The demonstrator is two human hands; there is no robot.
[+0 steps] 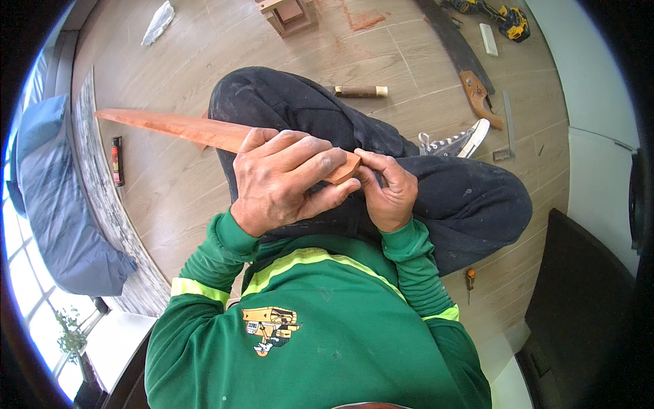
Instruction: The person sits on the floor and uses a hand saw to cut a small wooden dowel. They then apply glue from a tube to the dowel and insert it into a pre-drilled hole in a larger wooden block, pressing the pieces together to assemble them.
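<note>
**Wood, cloth and metal on a plank floor**

The long tapered stick (pixel 177 127) is reddish wood, matt and smoothly planed. The floor (pixel 184 198) is pale wood-look plank with a dull sheen, dusted red near its top edge. The trousers (pixel 306 112) are dark, dusty cloth; the sweater (pixel 327 341) is green knit with glossy yellow bands. The handsaw (pixel 456 51) has a dark metal blade and wooden handle.

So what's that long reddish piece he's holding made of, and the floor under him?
The long tapered piece looks like solid reddish-brown wood, smooth and unvarnished: matte surface, faint grain, matching reddish dust on the floor. Both the left hand and right hand grip its near end. The floor looks like wood-look planks, possibly laminate or tile, given its seams.
</note>
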